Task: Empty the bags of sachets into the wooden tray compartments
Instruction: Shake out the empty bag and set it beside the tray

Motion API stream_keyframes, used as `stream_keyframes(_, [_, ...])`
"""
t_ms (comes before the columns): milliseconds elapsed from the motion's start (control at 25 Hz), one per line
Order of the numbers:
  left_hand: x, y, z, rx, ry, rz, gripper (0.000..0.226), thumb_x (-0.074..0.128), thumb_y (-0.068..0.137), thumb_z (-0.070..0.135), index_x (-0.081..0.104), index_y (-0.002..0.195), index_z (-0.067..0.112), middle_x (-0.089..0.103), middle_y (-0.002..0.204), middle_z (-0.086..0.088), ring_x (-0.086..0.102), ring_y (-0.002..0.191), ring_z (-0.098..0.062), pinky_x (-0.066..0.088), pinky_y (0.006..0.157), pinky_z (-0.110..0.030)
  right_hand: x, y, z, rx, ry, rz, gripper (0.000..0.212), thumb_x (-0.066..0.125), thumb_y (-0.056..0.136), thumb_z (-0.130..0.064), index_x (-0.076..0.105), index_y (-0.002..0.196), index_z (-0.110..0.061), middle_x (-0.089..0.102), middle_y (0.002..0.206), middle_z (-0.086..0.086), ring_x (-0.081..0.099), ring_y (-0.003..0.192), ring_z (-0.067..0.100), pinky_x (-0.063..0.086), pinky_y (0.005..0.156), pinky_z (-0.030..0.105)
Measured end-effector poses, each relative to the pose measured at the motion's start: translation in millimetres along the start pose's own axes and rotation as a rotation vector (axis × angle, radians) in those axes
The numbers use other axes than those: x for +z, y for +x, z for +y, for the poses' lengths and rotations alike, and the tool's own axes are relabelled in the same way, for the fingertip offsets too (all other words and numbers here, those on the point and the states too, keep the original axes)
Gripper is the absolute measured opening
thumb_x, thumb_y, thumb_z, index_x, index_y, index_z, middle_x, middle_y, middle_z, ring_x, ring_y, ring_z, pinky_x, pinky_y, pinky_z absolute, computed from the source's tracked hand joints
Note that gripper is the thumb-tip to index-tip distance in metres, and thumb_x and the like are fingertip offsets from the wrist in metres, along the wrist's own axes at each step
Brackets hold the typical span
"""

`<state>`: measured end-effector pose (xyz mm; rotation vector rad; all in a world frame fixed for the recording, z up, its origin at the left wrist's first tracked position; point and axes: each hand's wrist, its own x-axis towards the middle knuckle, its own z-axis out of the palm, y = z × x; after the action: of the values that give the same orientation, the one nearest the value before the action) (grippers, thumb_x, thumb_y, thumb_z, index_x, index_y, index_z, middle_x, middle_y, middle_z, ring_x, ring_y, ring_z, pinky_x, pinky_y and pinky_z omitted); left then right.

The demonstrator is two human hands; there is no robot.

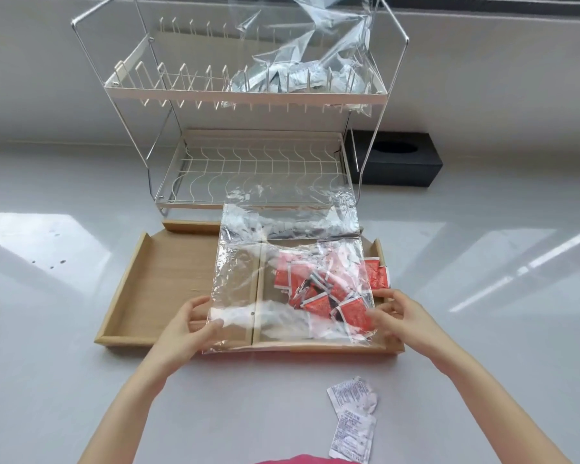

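A clear plastic bag (248, 279) lies spread over the wooden tray (168, 272), covering its middle divider and right compartment. Several red sachets (318, 293) show through the bag on the right side; whether they are inside the bag or lying in the compartment beneath I cannot tell. My left hand (190, 324) pinches the bag's near left corner. My right hand (397, 313) grips the bag's near right edge beside the sachets. A second clear bag with silver sachets (295, 78) sits on the top tier of the wire rack.
A white two-tier wire dish rack (248, 162) stands right behind the tray. A black box (395, 162) sits to its right against the wall. Two white sachets (354, 420) lie on the grey table near me, at the right.
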<state>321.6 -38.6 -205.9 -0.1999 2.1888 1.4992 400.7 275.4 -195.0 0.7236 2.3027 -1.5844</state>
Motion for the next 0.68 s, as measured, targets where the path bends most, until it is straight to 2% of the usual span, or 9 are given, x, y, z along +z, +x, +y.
stream_keyframes(80, [-3.1,8.5,0.6,0.005,0.028,0.022,0.062,0.064,0.074,0.038,0.04,0.129,0.022,0.055,0.114,-0.004,0.058,0.091,-0.013,0.048,0.076,-0.028,-4.5,9.5,-0.9,0.004,-0.049,0.074,0.025,0.06,0.085,-0.025,0.055,0.109,-0.021,0.061,0.091,0.001,0.062,0.09,0.021,0.051,0.087,0.038])
stream_keyframes(120, [-5.1,14.8,1.0,0.0,0.022,0.034,0.067,0.064,0.072,0.039,0.039,0.131,0.02,0.055,0.117,-0.004,0.057,0.096,-0.015,0.048,0.085,-0.033,-6.8,15.3,-3.4,0.004,-0.065,0.106,0.021,0.059,0.085,-0.026,0.056,0.106,-0.022,0.062,0.096,0.003,0.062,0.095,0.023,0.05,0.09,0.042])
stream_keyframes(200, [-7.5,28.4,7.7,0.002,0.032,0.076,0.056,0.061,0.081,0.03,0.041,0.131,0.015,0.054,0.123,-0.007,0.054,0.105,-0.018,0.044,0.095,-0.038,-11.1,29.8,-13.1,-0.004,-0.046,0.136,0.014,0.055,0.088,-0.025,0.057,0.101,-0.023,0.063,0.104,0.008,0.061,0.098,0.025,0.05,0.09,0.043])
stream_keyframes(280, [-8.2,44.9,16.7,0.011,0.043,0.12,0.042,0.051,0.089,0.022,0.045,0.129,0.011,0.053,0.128,-0.011,0.052,0.114,-0.021,0.043,0.097,-0.038,-14.4,49.3,-25.7,-0.008,-0.031,0.166,0.014,0.052,0.089,-0.024,0.056,0.102,-0.022,0.062,0.108,0.009,0.061,0.102,0.026,0.049,0.093,0.043])
stream_keyframes(360, [-6.3,63.6,27.7,0.016,0.031,0.153,0.04,0.047,0.091,0.023,0.045,0.128,0.008,0.052,0.131,-0.012,0.051,0.117,-0.023,0.043,0.099,-0.04,-15.5,70.7,-37.9,0.005,-0.042,0.184,0.024,0.05,0.089,-0.026,0.055,0.111,-0.019,0.061,0.115,0.008,0.059,0.107,0.026,0.047,0.096,0.042])
stream_keyframes(440, [-3.0,80.7,39.6,0.033,0.017,0.179,0.042,0.045,0.092,0.023,0.043,0.129,0.006,0.051,0.132,-0.013,0.05,0.119,-0.024,0.042,0.102,-0.042,-13.3,87.8,-47.5,0.033,-0.053,0.182,0.034,0.047,0.09,-0.029,0.05,0.122,-0.017,0.059,0.119,0.007,0.059,0.105,0.025,0.047,0.091,0.038])
stream_keyframes(520, [0.1,97.3,50.7,0.047,-0.006,0.208,0.044,0.045,0.092,0.023,0.04,0.131,0.004,0.051,0.132,-0.014,0.05,0.12,-0.023,0.041,0.103,-0.042,-10.3,100.4,-53.3,0.053,-0.059,0.189,0.037,0.045,0.091,-0.029,0.046,0.126,-0.016,0.059,0.117,0.008,0.062,0.094,0.026,0.047,0.082,0.035])
stream_keyframes(600, [4.1,108.6,59.7,0.041,-0.061,0.207,0.047,0.046,0.092,0.023,0.037,0.134,0.005,0.05,0.132,-0.01,0.053,0.112,-0.021,0.042,0.101,-0.039,-7.4,106.7,-57.7,0.071,-0.036,0.209,0.036,0.046,0.091,-0.024,0.045,0.126,-0.014,0.06,0.111,0.009,0.063,0.087,0.029,0.049,0.08,0.036])
stream_keyframes(680, [7.0,112.9,65.7,0.034,-0.119,0.181,0.049,0.048,0.091,0.018,0.034,0.135,0.005,0.051,0.124,-0.009,0.053,0.102,-0.018,0.045,0.09,-0.032,-4.9,111.2,-57.6,0.079,0.002,0.22,0.034,0.047,0.09,-0.018,0.046,0.124,-0.012,0.063,0.105,0.011,0.065,0.09,0.03,0.051,0.085,0.042])
